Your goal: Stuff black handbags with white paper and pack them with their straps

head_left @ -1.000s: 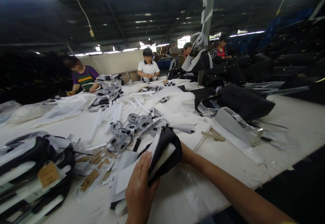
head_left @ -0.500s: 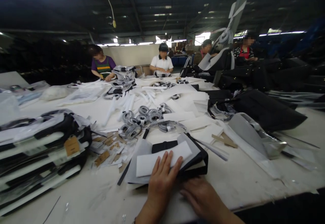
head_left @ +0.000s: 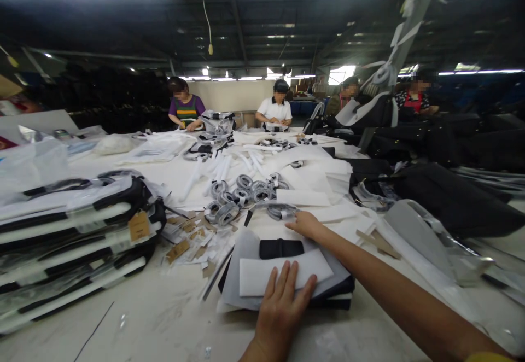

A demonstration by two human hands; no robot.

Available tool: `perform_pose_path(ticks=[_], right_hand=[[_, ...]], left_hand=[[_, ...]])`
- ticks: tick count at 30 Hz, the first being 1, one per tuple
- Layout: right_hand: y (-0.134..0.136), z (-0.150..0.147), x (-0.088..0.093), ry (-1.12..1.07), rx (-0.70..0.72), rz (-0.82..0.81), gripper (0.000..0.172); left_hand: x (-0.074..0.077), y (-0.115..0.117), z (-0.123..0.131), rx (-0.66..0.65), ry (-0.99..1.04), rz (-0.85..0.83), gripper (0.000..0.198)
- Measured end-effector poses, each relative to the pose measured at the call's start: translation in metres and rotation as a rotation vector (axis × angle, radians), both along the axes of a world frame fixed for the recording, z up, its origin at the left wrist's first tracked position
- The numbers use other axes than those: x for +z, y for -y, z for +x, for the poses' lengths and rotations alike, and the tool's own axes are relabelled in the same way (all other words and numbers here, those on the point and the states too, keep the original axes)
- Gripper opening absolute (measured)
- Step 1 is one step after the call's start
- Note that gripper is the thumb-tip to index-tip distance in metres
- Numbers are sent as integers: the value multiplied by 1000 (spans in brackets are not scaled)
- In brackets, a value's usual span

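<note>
My left hand [head_left: 284, 302] lies flat, fingers spread, on a white foam strip [head_left: 256, 277]. Under the strip are thin whitish sheets [head_left: 241, 247] and a folded black bag [head_left: 342, 301], with a black flap piece [head_left: 281, 248] showing above the foam. Across the far side of the bag, my right hand [head_left: 305, 225] has its fingers closed at the right end of a plastic-wrapped bag handle [head_left: 266, 205]. The fingertips partly hide their contact with it. Just beyond sit several wrapped coiled straps [head_left: 241, 195].
To the left rises a stack of packed black bags [head_left: 82, 231] with a brown tag [head_left: 139, 226]. Scraps and tags [head_left: 180, 248] lie beside it. White sheets [head_left: 336, 176], black bags [head_left: 447, 198] and clear plastic [head_left: 463, 263] cover the right. Co-workers [head_left: 274, 110] are across the table.
My right hand has left the bag's near edge and reached over its right side to the handle at the far side. My left hand stays on the foam. The camera view has shifted.
</note>
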State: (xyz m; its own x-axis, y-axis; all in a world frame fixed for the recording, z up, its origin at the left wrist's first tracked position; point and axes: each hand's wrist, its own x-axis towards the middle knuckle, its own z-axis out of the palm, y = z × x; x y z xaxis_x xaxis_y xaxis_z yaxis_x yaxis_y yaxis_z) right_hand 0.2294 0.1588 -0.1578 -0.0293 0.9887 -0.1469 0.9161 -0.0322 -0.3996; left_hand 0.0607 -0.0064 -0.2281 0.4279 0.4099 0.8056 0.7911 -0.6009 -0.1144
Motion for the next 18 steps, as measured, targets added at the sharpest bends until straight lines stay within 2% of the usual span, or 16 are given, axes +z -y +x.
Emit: perform_pose_path(ticks=[4, 9, 13, 18], right_hand=[[-16, 2, -17, -8, -64, -93, 32], [-15, 12, -28, -208, -58, -138, 29], [-4, 16, -15, -450, -31, -46, 32], [29, 23, 18, -688, 48, 58, 40]], left_hand=[[2, 8, -12, -6, 16, -4, 40], [1, 12, -20, -17, 13, -7, 40], [-2, 11, -17, -17, -6, -14, 39], [-3, 12, -17, -16, -20, -51, 40]])
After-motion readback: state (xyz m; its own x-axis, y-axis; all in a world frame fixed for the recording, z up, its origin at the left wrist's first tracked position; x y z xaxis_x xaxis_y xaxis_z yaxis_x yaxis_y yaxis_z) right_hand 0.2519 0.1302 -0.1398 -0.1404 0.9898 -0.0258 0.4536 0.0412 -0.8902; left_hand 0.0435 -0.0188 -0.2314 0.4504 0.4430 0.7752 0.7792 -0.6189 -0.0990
